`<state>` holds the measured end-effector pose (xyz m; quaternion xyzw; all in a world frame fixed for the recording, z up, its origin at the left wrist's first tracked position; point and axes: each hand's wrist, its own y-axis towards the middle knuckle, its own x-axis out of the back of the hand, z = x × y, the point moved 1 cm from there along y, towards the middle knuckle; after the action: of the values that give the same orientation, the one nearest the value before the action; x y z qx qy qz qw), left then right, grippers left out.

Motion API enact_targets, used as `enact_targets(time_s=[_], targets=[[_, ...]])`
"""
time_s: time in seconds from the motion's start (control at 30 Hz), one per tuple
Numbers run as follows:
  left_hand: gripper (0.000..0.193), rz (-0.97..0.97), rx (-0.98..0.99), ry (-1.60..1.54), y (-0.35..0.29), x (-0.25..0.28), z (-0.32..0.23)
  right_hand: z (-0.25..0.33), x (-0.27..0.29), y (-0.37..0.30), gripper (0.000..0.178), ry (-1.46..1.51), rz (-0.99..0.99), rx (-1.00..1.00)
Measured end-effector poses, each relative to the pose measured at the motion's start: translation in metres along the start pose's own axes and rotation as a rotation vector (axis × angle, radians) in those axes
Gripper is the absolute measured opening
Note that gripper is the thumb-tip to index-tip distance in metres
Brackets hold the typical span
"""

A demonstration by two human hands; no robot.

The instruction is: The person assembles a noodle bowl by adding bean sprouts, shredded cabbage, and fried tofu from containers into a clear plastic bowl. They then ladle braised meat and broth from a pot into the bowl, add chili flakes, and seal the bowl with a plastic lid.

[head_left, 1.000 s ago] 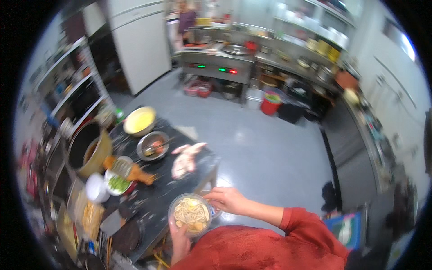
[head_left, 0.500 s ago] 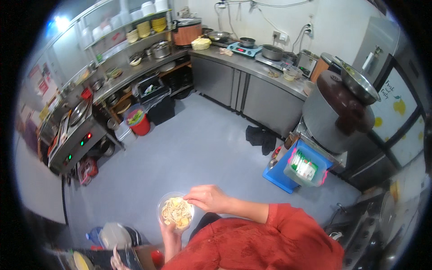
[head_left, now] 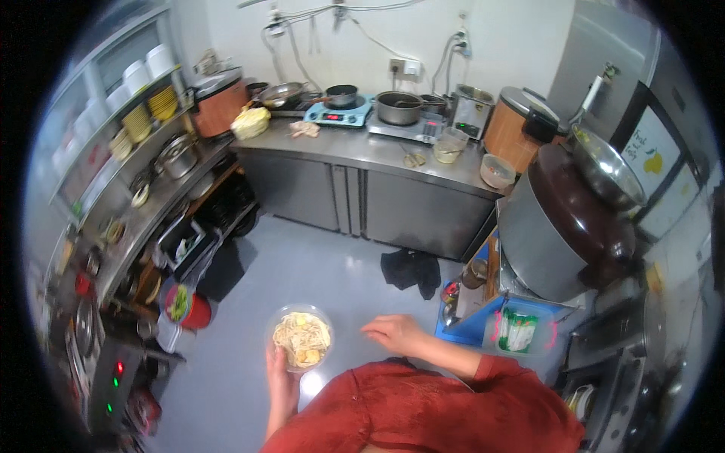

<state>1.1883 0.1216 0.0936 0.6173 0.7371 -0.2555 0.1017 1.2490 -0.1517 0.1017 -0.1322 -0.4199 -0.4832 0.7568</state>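
My left hand (head_left: 280,371) is closed round the near left side of a round clear plastic bowl (head_left: 330,326). Inside the bowl lie pale, thin strips (head_left: 296,337) like shredded mushroom or noodles, with several yellow chunks among them. To the right of the bowl and apart from it, my right hand (head_left: 396,334) hangs in the air. Its fingers stretch loosely toward the bowl, and nothing shows in them.
Ahead runs a steel counter (head_left: 302,147) with a blue induction cooker (head_left: 340,113) and a grey pot (head_left: 399,108). At right stands a large lidded cooker (head_left: 540,219). A dark cloth (head_left: 411,272) lies on the floor; a red bucket (head_left: 198,311) stands left.
My right hand has drawn away from the bowl to the right. The view has turned rightward and closer to the counter; my left hand still holds the bowl.
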Motion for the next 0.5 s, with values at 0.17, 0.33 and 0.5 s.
enact_targets(time_s=[0.17, 0.33, 0.5], targets=[[0.06, 0.252, 0.084, -0.067, 0.148, -0.05, -0.007, -0.087, 0.041, 0.046, 0.017, -0.071, -0.188, -0.167], [0.067, 0.18, 0.079, -0.044, 0.267, -0.106, 0.001, -0.175, 0.098, 0.127, 0.016, -0.205, -0.211, -0.259], [0.07, 0.167, 0.117, -0.033, 0.366, -0.137, -0.004, -0.246, 0.164, 0.247, 0.013, -0.332, -0.221, -0.065]])
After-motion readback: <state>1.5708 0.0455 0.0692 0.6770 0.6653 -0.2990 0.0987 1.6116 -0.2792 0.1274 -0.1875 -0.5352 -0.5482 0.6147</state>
